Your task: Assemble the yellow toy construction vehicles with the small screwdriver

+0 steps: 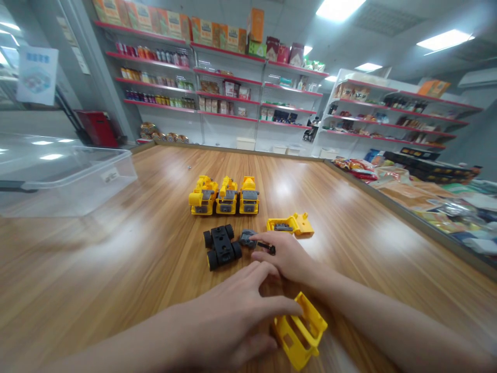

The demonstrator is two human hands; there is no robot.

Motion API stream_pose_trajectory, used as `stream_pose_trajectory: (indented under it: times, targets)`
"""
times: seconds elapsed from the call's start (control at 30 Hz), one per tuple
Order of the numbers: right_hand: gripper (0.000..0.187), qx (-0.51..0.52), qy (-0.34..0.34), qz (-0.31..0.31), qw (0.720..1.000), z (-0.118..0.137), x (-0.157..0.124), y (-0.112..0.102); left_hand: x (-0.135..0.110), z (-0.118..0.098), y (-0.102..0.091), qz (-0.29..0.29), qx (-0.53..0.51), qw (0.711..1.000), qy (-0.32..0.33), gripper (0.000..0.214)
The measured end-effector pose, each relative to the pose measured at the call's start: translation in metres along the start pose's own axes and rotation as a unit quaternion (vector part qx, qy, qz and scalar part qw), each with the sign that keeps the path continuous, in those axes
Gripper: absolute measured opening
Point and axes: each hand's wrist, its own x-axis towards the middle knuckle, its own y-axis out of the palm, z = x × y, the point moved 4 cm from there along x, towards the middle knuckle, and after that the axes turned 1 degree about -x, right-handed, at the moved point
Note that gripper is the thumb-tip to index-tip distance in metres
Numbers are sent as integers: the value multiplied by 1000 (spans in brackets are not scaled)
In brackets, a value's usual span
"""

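Note:
My left hand [236,311] reaches across near the table's front edge, its fingers spread and touching a yellow toy truck bed [301,331]. My right hand [283,256] lies farther out, fingertips pinched on a small black part [267,247] beside a grey toy piece [247,238]. A black wheeled chassis [222,246] sits just left of that hand. A yellow cab piece [291,225] lies behind it. Three assembled yellow toy trucks [227,196] stand in a row farther back on the wooden table [116,259].
A clear plastic bin [58,176] stands at the table's left. Packaged goods [427,197] cover a counter along the right edge. Store shelves with red rails [217,83] line the back wall.

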Motion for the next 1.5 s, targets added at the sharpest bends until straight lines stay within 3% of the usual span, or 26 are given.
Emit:
stream_pose_trajectory:
  times: [0.17,0.3,0.43,0.57,0.7,0.83,0.97,1.07,1.17,1.33,1.5]
  targets:
    - [13,-68,-14,-5,998,3,-5,-14,-1,3,-2,-6,-10,1000,2,35]
    - [6,-105,-46,30,993,7,-7,-19,0,12,-2,-32,9,999,-35,25]
    - [8,-111,-49,59,991,9,-12,-21,2,21,-3,-87,-28,994,-63,13]
    - [13,-128,-22,50,990,2,-19,-27,4,27,-4,-154,-85,980,-90,10]
    - [34,-129,11,42,991,-5,-24,-33,3,34,-9,-213,-121,956,-159,26]
    - [22,-108,31,65,992,-2,-23,-35,-2,52,-18,-320,-201,894,-242,31]
    - [23,43,113,67,990,2,-24,-35,-4,71,-16,-355,-309,832,-295,30]
    - [35,248,198,98,943,4,-28,-27,-2,74,-10,-351,-389,795,-305,33]
    - [34,397,202,95,890,11,-30,-22,2,67,-3,-328,-480,755,-304,34]
    - [26,476,209,70,851,15,-32,-22,7,58,5,-274,-563,720,-301,27]
    - [27,482,225,43,846,11,-32,-20,8,57,8,-236,-589,715,-294,25]
